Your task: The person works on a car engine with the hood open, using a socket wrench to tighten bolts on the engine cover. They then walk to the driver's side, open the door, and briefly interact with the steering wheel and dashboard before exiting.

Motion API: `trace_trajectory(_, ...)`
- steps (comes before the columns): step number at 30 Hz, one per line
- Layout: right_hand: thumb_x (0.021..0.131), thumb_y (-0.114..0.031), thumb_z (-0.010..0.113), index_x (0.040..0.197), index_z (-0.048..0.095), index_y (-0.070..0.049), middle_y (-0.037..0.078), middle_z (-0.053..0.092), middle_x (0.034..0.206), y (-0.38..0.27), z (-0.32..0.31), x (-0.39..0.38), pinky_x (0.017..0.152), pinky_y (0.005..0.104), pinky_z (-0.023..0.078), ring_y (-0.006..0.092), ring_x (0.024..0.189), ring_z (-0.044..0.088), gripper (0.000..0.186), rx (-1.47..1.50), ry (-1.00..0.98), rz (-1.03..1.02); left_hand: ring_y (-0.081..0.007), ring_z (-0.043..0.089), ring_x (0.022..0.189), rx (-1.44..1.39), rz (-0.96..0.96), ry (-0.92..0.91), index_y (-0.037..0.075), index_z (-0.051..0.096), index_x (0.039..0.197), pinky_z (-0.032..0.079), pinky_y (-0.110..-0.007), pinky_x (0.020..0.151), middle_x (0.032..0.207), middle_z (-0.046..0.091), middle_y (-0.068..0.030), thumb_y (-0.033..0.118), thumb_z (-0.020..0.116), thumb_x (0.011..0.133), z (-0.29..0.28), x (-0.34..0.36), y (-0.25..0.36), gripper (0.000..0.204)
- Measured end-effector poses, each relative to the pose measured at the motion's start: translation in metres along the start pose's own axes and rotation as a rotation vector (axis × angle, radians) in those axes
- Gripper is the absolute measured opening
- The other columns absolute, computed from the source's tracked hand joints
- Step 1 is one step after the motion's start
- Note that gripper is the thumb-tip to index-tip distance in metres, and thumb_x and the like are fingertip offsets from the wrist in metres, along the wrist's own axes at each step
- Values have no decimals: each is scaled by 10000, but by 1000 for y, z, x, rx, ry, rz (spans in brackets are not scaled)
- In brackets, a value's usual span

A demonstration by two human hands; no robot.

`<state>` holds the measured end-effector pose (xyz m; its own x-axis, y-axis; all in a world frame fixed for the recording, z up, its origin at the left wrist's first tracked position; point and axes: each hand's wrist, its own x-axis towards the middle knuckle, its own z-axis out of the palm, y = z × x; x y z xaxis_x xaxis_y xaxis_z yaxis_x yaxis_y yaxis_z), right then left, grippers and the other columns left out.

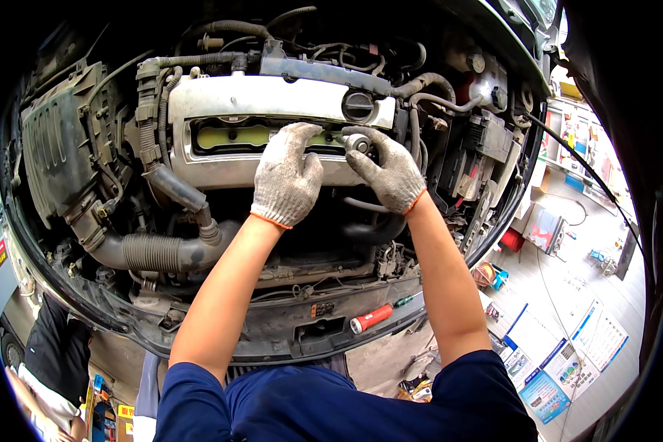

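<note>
Both my hands wear grey knit gloves with orange cuffs. My right hand [395,174] curls around the round metal head of what looks like a ratchet [356,144], at the right end of the engine cover's slot. Its handle is not visible. My left hand [287,177] rests over the slot's near edge with bent fingers and the thumb apart; nothing shows in it, though its fingertips are partly hidden. Inside the slot of the silver engine cover [265,96] lies a greenish-yellow strip [228,138] with dark round holes. A black oil filler cap [358,106] sits behind my right hand.
A red flashlight [371,318] and a green-handled screwdriver [404,300] lie on the front body edge. Left are a ribbed intake hose [151,253] and a black air box [62,144]. A thin prop rod [586,163] crosses at right. Another person [55,361] is at lower left.
</note>
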<state>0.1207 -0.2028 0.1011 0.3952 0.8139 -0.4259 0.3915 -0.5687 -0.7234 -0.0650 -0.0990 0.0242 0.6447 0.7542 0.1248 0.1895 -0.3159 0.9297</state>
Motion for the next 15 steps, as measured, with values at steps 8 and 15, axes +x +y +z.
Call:
trace_trajectory(8, 992, -267, 793, 1382, 701, -38, 205, 788, 1153, 7, -2, 10, 969, 415, 591, 333, 1076, 767, 461, -54, -71, -56, -414, 677, 1215, 50, 14, -38, 27, 711, 1297, 527, -476, 1084, 1277, 720, -213, 83, 671, 948, 5, 11, -2, 355)
trace_trajectory(15, 970, -192, 775, 1433, 667, -45, 256, 774, 1187, -5, -20, 23, 973, 447, 596, 413, 1108, 754, 498, -226, -264, -102, -401, 701, 1155, 56, -23, -96, 53, 735, 1286, 534, -506, 1022, 1216, 746, -195, 406, 828, 922, 11, 14, 13, 515)
